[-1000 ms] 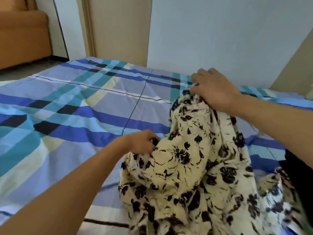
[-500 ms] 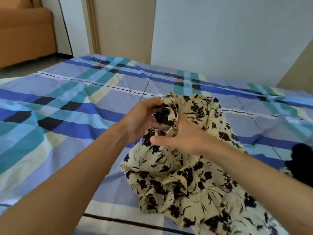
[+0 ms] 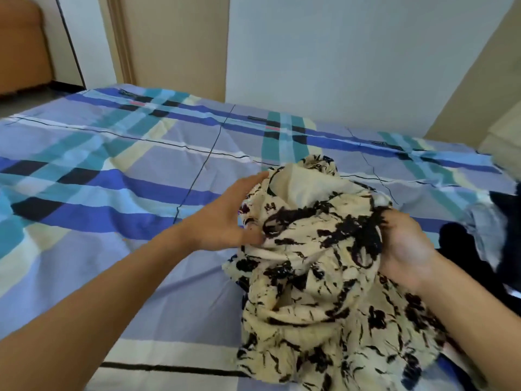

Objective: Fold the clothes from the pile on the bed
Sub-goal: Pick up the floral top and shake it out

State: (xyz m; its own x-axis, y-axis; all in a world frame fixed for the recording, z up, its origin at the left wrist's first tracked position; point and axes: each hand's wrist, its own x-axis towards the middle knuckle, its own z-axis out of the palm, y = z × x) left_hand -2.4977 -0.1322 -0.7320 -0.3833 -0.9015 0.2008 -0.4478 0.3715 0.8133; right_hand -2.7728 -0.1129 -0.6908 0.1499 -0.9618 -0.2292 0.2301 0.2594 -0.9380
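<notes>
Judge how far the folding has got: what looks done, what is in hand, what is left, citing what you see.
Done: no folded item shows on the bed. In hand: the left hand and right hand both grip the cream floral garment, bunched and crumpled. Left: spreading and folding it, then the dark clothes heaped at the right edge.

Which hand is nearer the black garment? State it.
Right. The right hand sits just left of the black garment; the left hand is farther left, across the floral garment both grip.
</notes>
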